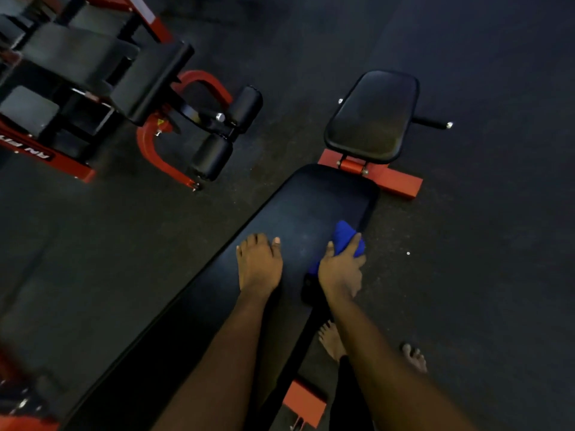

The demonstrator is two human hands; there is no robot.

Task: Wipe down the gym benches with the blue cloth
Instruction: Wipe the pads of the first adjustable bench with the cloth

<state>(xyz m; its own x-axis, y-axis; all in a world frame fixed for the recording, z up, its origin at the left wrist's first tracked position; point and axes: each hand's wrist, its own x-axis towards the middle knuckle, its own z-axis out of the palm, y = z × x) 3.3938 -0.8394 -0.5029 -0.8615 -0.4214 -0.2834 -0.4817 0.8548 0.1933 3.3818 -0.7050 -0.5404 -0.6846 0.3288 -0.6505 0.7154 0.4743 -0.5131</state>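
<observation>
**Wiping along the long axis**

The long black padded gym bench point(305, 206) is running lower-left to upper-right. The left hand point(258, 262) is lying flat on it. The right hand point(340, 270) is curling its grip round the bunched blue cloth point(344, 234) at the right edge, nearer the far end.

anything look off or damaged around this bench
Nothing looks damaged or spilled. The bench pad is intact, with the right hand gripping the blue cloth at its edge. Only a small white speck lies on the floor nearby.
</observation>
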